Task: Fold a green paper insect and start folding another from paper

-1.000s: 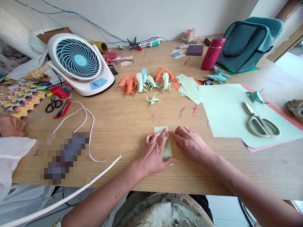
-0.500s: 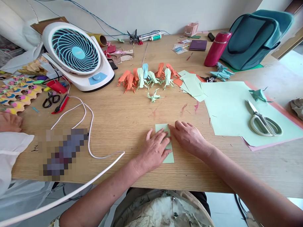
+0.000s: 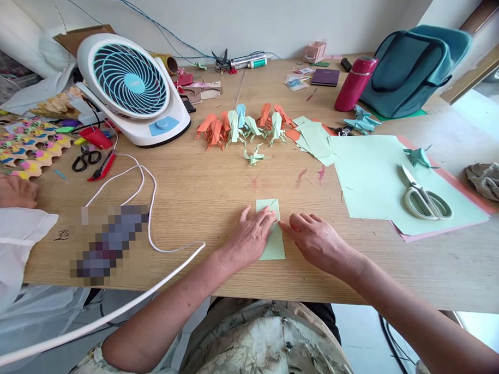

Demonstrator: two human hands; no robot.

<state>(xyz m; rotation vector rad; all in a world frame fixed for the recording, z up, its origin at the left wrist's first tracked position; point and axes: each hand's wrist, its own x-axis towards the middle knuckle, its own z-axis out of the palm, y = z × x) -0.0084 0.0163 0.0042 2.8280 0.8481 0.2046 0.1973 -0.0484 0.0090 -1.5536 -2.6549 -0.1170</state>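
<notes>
A folded strip of pale green paper (image 3: 272,250) lies on the table in front of me, with a diagonal line showing near its top. My left hand (image 3: 251,236) rests flat across its middle, fingers stretched out and holding nothing. At the strip's right edge is my right hand (image 3: 317,239), its fingers curled in and one fingertip touching the edge. Beyond the strip sits a small green folded-paper insect (image 3: 254,155). Several orange, green and blue paper figures (image 3: 235,126) stand in a row behind it.
Loose green sheets (image 3: 315,142) and a large green sheet (image 3: 367,177) with scissors (image 3: 425,197) lie to the right. A red bottle (image 3: 355,84) and teal bag (image 3: 409,72) stand behind. On the left are a fan (image 3: 131,85), white cable (image 3: 152,201) and another person's hand (image 3: 12,190).
My right hand has slid down the strip's right edge, towards me. The left hand's fingers have drawn closer together, baring the strip's top. The whole view has shifted slightly.
</notes>
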